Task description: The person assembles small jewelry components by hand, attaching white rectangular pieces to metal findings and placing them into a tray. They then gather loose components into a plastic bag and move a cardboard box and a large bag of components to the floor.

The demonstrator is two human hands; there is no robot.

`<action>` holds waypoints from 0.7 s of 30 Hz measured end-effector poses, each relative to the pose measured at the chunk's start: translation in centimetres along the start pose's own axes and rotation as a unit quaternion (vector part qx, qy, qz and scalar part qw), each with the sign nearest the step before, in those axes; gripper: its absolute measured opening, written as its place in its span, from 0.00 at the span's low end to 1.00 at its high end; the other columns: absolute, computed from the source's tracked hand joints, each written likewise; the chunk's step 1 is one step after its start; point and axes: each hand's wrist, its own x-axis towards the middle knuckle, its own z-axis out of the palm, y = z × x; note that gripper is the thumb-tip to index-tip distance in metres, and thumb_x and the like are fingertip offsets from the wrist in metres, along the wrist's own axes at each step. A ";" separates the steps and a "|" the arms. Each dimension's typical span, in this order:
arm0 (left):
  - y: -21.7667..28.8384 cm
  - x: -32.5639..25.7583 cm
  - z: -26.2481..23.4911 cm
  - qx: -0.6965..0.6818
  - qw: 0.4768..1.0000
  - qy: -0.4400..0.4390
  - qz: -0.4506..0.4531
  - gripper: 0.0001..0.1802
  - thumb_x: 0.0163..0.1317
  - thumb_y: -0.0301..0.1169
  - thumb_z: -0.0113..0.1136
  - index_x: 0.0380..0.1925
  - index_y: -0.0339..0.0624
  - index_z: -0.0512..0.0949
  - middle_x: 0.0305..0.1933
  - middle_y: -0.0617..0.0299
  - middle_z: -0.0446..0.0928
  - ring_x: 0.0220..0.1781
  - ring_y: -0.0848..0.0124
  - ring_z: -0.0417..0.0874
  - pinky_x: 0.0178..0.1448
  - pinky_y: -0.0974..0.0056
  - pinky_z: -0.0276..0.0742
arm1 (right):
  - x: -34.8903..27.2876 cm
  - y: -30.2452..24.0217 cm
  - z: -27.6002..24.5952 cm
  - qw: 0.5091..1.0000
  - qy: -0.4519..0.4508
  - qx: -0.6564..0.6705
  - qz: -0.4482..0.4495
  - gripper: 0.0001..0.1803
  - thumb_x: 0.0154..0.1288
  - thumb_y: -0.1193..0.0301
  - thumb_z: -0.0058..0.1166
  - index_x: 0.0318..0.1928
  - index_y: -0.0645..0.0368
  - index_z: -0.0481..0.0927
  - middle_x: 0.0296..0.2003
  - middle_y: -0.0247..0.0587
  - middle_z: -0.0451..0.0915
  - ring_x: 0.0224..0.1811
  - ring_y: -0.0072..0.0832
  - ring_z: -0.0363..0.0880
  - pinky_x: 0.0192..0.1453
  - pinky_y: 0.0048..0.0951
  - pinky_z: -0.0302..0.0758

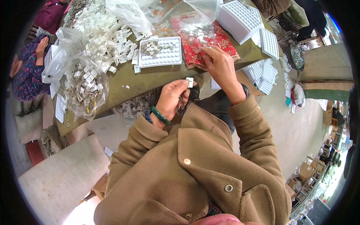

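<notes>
My left hand, with a green bangle at its wrist, pinches a small white square plastic piece just off the table's near edge. To the right, my right hand hovers over a red patterned cloth, its thumb and forefinger pressed together. Whatever is between those fingertips is too small to make out. Small clear bits and a plastic bag lie on the cloth. Left of the cloth, a white tray with rows of round hollows carries several small round pieces in its upper part.
A large heap of white plastic pieces covers the table's left side. Bags of similar pieces sit by the near left edge. Stacked white trays stand at the back right; a box holds more trays below. Another person is at the left.
</notes>
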 end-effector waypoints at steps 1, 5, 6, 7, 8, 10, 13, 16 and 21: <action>-0.1 0.0 0.2 0.001 0.999 -0.019 0.037 0.15 0.72 0.38 0.52 0.44 0.38 0.80 0.24 0.73 0.71 0.22 0.85 0.67 0.25 0.79 0.60 | -0.1 0.0 0.0 1.000 0.006 -0.003 0.006 0.15 0.59 0.76 0.58 0.48 0.57 0.81 0.35 0.45 0.83 0.32 0.41 0.81 0.38 0.34 0.77; 0.3 -0.3 0.2 0.010 0.999 -0.021 0.030 0.17 0.72 0.40 0.51 0.45 0.37 0.80 0.24 0.73 0.72 0.22 0.86 0.67 0.25 0.78 0.60 | -0.5 -0.1 -0.1 0.994 -0.002 0.053 0.096 0.15 0.61 0.75 0.59 0.50 0.58 0.81 0.35 0.45 0.84 0.29 0.31 0.80 0.36 0.29 0.76; 0.4 -0.3 0.2 0.010 0.999 -0.020 0.032 0.18 0.73 0.41 0.50 0.45 0.37 0.80 0.24 0.73 0.72 0.22 0.86 0.67 0.25 0.78 0.60 | -0.6 -0.2 -0.2 0.993 -0.005 0.066 0.102 0.15 0.62 0.75 0.59 0.50 0.59 0.81 0.33 0.43 0.84 0.29 0.28 0.80 0.35 0.28 0.75; 0.6 -0.4 0.3 0.005 0.999 -0.018 0.032 0.19 0.73 0.42 0.49 0.46 0.36 0.80 0.25 0.72 0.72 0.22 0.85 0.67 0.25 0.78 0.61 | -0.7 -0.2 -0.3 0.992 -0.003 0.083 0.095 0.15 0.63 0.75 0.59 0.50 0.60 0.81 0.32 0.41 0.84 0.29 0.25 0.79 0.34 0.27 0.75; 0.9 -0.4 0.2 0.003 1.000 -0.008 0.023 0.20 0.73 0.42 0.49 0.46 0.36 0.79 0.26 0.72 0.73 0.22 0.85 0.68 0.25 0.78 0.61 | -0.7 -0.3 -0.4 0.976 -0.032 0.153 0.151 0.13 0.64 0.74 0.59 0.49 0.61 0.80 0.31 0.39 0.84 0.29 0.23 0.79 0.35 0.26 0.74; 1.4 -0.3 0.4 -0.029 0.998 -0.026 0.041 0.21 0.74 0.43 0.46 0.49 0.36 0.78 0.29 0.71 0.74 0.24 0.85 0.68 0.24 0.78 0.61 | -0.8 -0.7 -0.7 0.919 -0.084 0.294 0.250 0.11 0.66 0.73 0.58 0.47 0.63 0.80 0.30 0.33 0.82 0.31 0.19 0.79 0.35 0.24 0.74; 2.2 -0.3 0.4 -0.034 0.999 -0.011 0.021 0.21 0.74 0.42 0.47 0.52 0.35 0.76 0.31 0.71 0.74 0.24 0.85 0.68 0.24 0.79 0.61 | -1.1 -1.6 -1.1 0.807 -0.091 0.498 0.304 0.06 0.69 0.74 0.55 0.44 0.62 0.79 0.30 0.27 0.79 0.33 0.16 0.77 0.37 0.21 0.73; 2.4 -0.3 0.6 -0.084 0.996 -0.003 0.039 0.17 0.73 0.43 0.51 0.49 0.40 0.77 0.32 0.71 0.75 0.26 0.84 0.69 0.23 0.79 0.61 | -1.8 -2.9 -1.3 0.767 -0.103 0.559 0.296 0.04 0.70 0.74 0.53 0.41 0.61 0.79 0.32 0.29 0.79 0.34 0.15 0.77 0.39 0.21 0.73; 1.9 -0.4 0.9 -0.118 0.991 0.005 0.064 0.11 0.70 0.41 0.56 0.39 0.46 0.78 0.32 0.71 0.77 0.25 0.84 0.71 0.25 0.78 0.63 | -2.5 -4.7 -1.0 0.873 -0.121 0.430 0.197 0.03 0.69 0.77 0.53 0.40 0.63 0.77 0.34 0.29 0.78 0.37 0.17 0.76 0.41 0.21 0.73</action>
